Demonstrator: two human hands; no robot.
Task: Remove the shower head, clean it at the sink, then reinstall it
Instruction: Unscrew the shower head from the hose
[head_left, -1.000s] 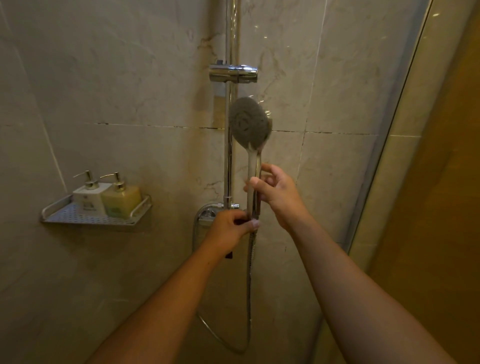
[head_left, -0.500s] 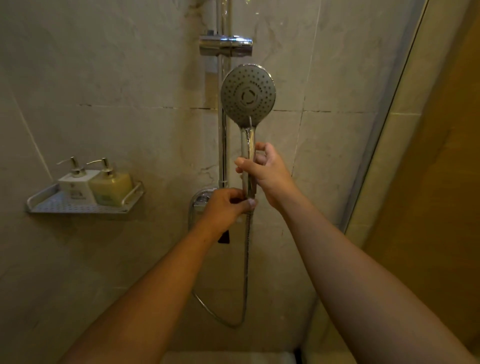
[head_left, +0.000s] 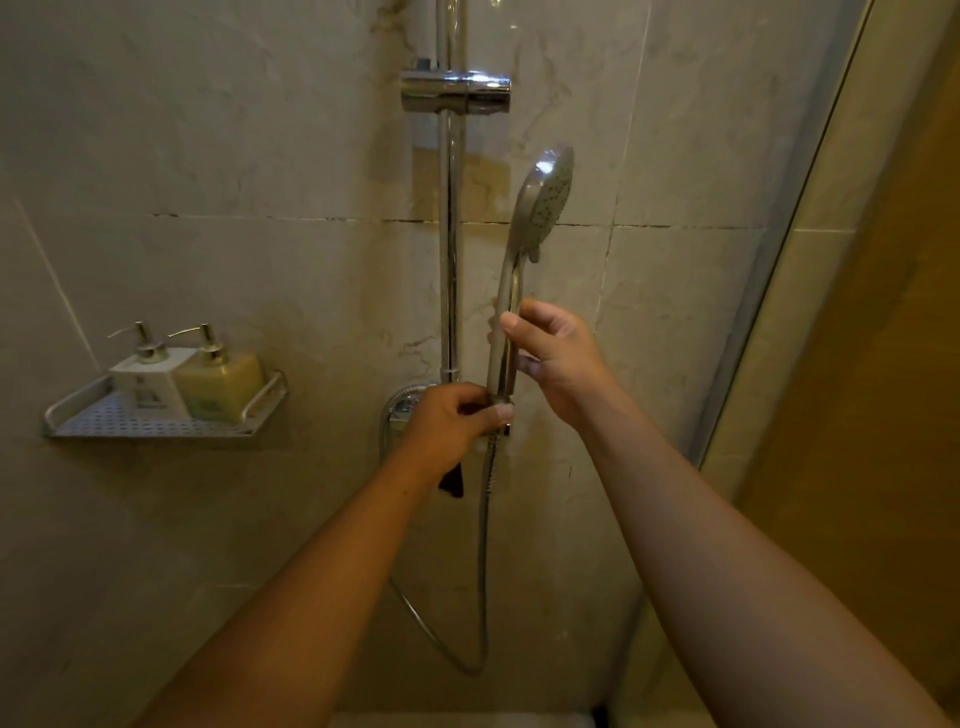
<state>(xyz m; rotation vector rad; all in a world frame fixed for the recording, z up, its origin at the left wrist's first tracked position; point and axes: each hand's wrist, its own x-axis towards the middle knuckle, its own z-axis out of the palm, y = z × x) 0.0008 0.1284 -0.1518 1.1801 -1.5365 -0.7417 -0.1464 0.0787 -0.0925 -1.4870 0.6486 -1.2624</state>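
Rotation marks the change: the round chrome shower head (head_left: 543, 200), whose spray face met the camera half a second ago, now shows edge-on, nozzles facing right. The right hand (head_left: 553, 358) grips its handle while the left hand (head_left: 457, 423) pinches the coupling nut atop the silver hose (head_left: 485, 545), below the empty wall bracket (head_left: 456, 93). Unscrewing appears under way, with the head not yet free.

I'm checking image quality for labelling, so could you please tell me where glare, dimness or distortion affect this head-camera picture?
Head view: dim, warm light overall; a bright glare spot sits on the round chrome shower head, and highlights streak the chrome holder bracket; wide-angle distortion bends the glass door edge; the two square pump bottles look soft, labels unreadable.
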